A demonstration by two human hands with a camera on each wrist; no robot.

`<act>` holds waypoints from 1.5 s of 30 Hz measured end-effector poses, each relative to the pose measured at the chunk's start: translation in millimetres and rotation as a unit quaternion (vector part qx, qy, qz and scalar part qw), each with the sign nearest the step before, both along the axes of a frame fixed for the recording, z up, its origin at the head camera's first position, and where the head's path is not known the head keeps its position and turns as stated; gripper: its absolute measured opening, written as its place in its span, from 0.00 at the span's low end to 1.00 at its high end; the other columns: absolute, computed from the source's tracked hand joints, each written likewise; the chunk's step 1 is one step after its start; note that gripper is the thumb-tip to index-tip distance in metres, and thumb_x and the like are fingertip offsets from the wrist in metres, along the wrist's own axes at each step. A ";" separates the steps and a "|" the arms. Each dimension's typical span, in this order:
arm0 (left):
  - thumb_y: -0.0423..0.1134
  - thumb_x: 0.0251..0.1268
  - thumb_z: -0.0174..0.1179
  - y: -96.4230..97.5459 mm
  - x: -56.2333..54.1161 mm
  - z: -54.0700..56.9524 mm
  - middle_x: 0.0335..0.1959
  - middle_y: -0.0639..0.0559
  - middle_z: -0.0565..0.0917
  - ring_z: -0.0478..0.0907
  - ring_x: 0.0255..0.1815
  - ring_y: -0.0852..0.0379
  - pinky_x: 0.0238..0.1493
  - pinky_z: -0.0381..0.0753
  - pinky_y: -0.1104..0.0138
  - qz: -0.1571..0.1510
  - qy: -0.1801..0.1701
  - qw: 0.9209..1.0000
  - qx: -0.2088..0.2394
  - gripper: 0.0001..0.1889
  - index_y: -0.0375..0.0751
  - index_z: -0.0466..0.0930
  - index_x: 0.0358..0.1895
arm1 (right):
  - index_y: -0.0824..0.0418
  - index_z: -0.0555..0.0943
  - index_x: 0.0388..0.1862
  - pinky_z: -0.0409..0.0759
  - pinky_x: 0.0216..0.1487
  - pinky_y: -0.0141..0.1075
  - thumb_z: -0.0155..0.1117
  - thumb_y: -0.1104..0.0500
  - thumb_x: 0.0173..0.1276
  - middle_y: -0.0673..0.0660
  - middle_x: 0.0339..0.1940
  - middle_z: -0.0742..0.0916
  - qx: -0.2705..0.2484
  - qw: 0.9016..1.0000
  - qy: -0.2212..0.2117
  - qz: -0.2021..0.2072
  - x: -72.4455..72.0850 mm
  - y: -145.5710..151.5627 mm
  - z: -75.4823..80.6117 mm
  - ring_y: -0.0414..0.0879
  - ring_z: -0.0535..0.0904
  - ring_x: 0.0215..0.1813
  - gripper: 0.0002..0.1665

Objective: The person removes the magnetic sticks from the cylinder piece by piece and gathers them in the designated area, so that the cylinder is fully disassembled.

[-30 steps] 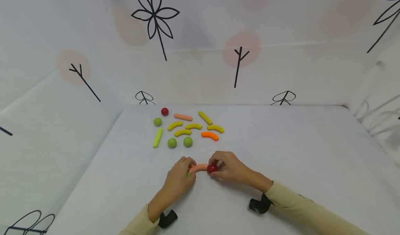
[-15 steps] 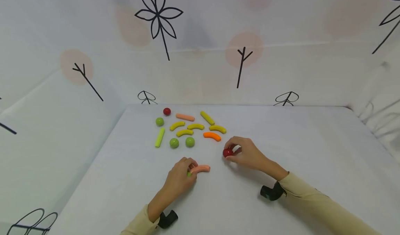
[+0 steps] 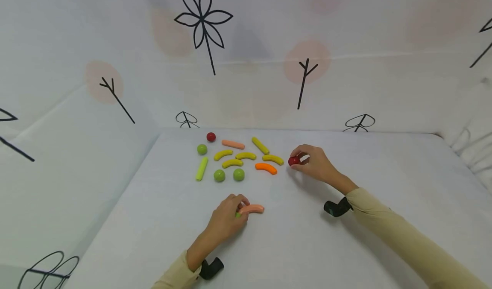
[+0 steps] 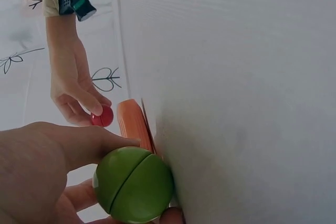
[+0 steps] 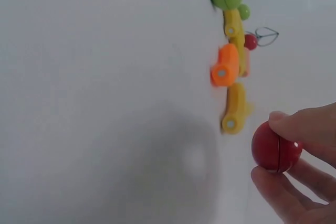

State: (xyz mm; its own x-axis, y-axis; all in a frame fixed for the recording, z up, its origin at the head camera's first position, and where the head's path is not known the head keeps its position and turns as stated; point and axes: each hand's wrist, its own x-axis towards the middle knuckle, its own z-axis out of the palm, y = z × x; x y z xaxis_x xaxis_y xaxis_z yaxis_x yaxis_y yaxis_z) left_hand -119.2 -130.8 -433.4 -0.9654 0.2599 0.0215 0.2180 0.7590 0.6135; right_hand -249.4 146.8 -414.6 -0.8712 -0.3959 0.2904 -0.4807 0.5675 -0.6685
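My right hand [image 3: 318, 165] pinches a glossy red ball [image 3: 294, 161] with a seam round it, beyond the right end of the group of coloured pieces. In the right wrist view the red ball [image 5: 270, 148] sits between thumb and fingertips, above the white surface. My left hand [image 3: 227, 217], nearer the front, grips a green ball [image 4: 134, 184] that also has a seam. Right beside that ball a pink curved stick [image 3: 254, 208] lies on the table, its left end partly hidden by the fingers in the head view.
Beyond the hands lie yellow curved sticks [image 3: 246, 156], an orange curved stick [image 3: 266, 167], a straight yellow stick [image 3: 260, 145], a pink straight stick [image 3: 232, 144], a lime stick [image 3: 201, 168], several green balls [image 3: 238, 174] and another red ball [image 3: 211, 137]. Patterned cloth [image 3: 250, 92] rises behind the table.
My right hand has carried the red ball from the pink curved stick's right end, away and to the right. The left hand has stayed beside that stick with the green ball.
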 end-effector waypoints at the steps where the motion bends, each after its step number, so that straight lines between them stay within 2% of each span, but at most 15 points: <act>1: 0.33 0.58 0.62 -0.1 0.0 -0.1 0.30 0.54 0.72 0.68 0.30 0.58 0.28 0.70 0.67 -0.001 0.001 1.000 0.000 0.08 0.44 0.77 0.40 | 0.66 0.80 0.41 0.82 0.43 0.45 0.72 0.67 0.55 0.60 0.41 0.83 0.001 1.000 -0.001 -0.003 -4.0 0.1 -0.3 0.54 0.79 0.44 0.15; 9: 0.33 0.59 0.62 -0.7 -0.1 -1.5 0.30 0.54 0.71 0.69 0.30 0.59 0.28 0.70 0.68 -0.003 -0.005 1.000 0.006 0.07 0.45 0.78 0.40 | 0.68 0.80 0.42 0.81 0.45 0.48 0.70 0.67 0.57 0.63 0.42 0.83 0.012 1.000 -0.015 -0.018 -33.1 -3.0 -5.1 0.57 0.79 0.44 0.14; 15: 0.36 0.57 0.64 -4.9 1.8 1.5 0.32 0.54 0.72 0.69 0.33 0.59 0.32 0.72 0.67 -0.004 -0.016 1.000 0.002 0.10 0.45 0.79 0.43 | 0.69 0.79 0.44 0.80 0.47 0.49 0.68 0.68 0.58 0.65 0.44 0.82 0.015 0.999 -0.030 -0.020 -50.3 -11.2 -12.5 0.59 0.79 0.45 0.15; 21: 0.42 0.55 0.68 -9.8 8.6 9.8 0.36 0.54 0.72 0.70 0.35 0.59 0.34 0.72 0.67 -0.005 -0.028 0.999 -0.029 0.16 0.46 0.78 0.46 | 0.70 0.78 0.47 0.79 0.49 0.50 0.66 0.70 0.59 0.67 0.47 0.81 0.015 0.999 -0.045 -0.027 -55.4 -17.5 -18.0 0.61 0.77 0.48 0.16; 28: 0.43 0.55 0.67 -13.7 11.2 10.9 0.35 0.54 0.73 0.68 0.31 0.60 0.28 0.70 0.69 -0.007 -0.029 0.997 -0.064 0.16 0.46 0.77 0.46 | 0.70 0.77 0.49 0.79 0.50 0.50 0.66 0.71 0.58 0.68 0.49 0.80 0.015 0.998 -0.052 -0.023 -55.5 -20.1 -19.6 0.61 0.77 0.50 0.18; 34: 0.46 0.55 0.67 -12.6 9.4 10.6 0.34 0.55 0.74 0.68 0.27 0.60 0.26 0.68 0.66 -0.010 -0.029 0.995 -0.098 0.16 0.50 0.78 0.47 | 0.68 0.77 0.49 0.80 0.48 0.49 0.66 0.69 0.59 0.66 0.49 0.81 0.018 0.999 -0.044 -0.023 -49.2 -13.4 -16.6 0.60 0.77 0.50 0.18; 38: 0.46 0.56 0.66 -12.7 8.1 10.3 0.34 0.55 0.73 0.67 0.27 0.60 0.26 0.67 0.68 -0.024 -0.028 0.995 -0.092 0.16 0.50 0.78 0.48 | 0.68 0.78 0.48 0.80 0.47 0.50 0.66 0.67 0.60 0.66 0.47 0.81 0.024 0.999 -0.026 -0.030 -38.2 -4.6 -12.2 0.60 0.77 0.49 0.16; 42: 0.44 0.57 0.67 -13.4 7.0 8.9 0.37 0.54 0.72 0.67 0.30 0.61 0.29 0.69 0.69 -0.034 -0.022 0.997 -0.072 0.17 0.49 0.77 0.50 | 0.68 0.79 0.45 0.80 0.44 0.48 0.67 0.67 0.60 0.65 0.44 0.82 0.018 1.000 -0.018 -0.018 -19.2 -1.1 -6.7 0.57 0.77 0.45 0.14; 45: 0.42 0.56 0.68 -13.1 5.6 8.0 0.39 0.53 0.72 0.68 0.33 0.60 0.33 0.70 0.68 -0.035 -0.022 0.998 -0.056 0.18 0.47 0.77 0.50 | 0.67 0.80 0.43 0.81 0.41 0.42 0.68 0.66 0.59 0.61 0.41 0.84 0.017 0.999 -0.024 0.023 2.6 -5.5 -5.1 0.52 0.79 0.41 0.12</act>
